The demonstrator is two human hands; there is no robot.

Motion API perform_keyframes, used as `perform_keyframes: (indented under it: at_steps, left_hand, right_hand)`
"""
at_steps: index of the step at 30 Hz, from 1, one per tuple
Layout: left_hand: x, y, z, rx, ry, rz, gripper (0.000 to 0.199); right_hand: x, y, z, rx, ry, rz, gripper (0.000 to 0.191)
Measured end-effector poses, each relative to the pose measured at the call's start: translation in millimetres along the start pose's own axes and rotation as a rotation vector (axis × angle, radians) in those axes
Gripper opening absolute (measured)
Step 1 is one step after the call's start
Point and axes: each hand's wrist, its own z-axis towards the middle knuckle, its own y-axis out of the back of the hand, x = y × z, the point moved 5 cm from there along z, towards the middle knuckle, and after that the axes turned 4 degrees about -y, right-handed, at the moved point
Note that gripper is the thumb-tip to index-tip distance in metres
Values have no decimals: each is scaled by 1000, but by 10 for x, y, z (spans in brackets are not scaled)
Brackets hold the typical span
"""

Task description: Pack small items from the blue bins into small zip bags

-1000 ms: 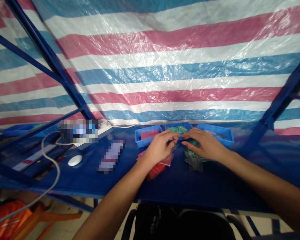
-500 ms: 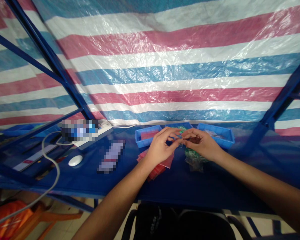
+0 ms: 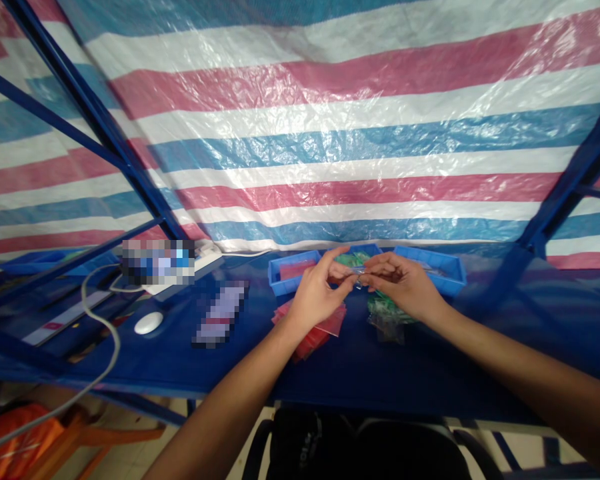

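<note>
My left hand [image 3: 323, 290] and my right hand [image 3: 404, 283] meet above the table, both closed in a pinch. Between their fingertips is a small, shiny, see-through plastic bag [image 3: 359, 279]; whatever it contains is too small to make out. Below my left wrist lies a pile of red packets [image 3: 313, 340]. Partly covered by my right hand, a heap of clear bags with green contents [image 3: 387, 317] rests on the table. Behind the hands, a blue bin [image 3: 357, 257] holds more green pieces.
A blue bin with red packets [image 3: 280, 285] stands at left, another blue bin [image 3: 453, 280] at right. On the blue table [image 3: 260, 373] lie a white mouse-like object [image 3: 149, 323] and a blurred-out flat item [image 3: 221, 313]. A grey cable [image 3: 113, 360] and blue frame posts [image 3: 145, 190] are further left.
My fingers have shifted slightly, with the left fingers more raised and apart from the right. The clear bag and the green pieces behind now show more. The piles look unchanged.
</note>
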Motion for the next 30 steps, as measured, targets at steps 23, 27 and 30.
perform_keyframes:
  at_steps: [23, 27, 30]
  left_hand:
    - [-273, -12, -17, 89, -213, 191, 62]
    - [-263, -7, -25, 106, -214, 248, 64]
    - [-263, -4, -26, 109, -206, 245, 62]
  right_hand:
    - [10, -4, -27, -7, 123, -301, 31]
    - [18, -13, -33, 2, 111, -294, 30]
    - [20, -15, -37, 2, 102, -277, 29]
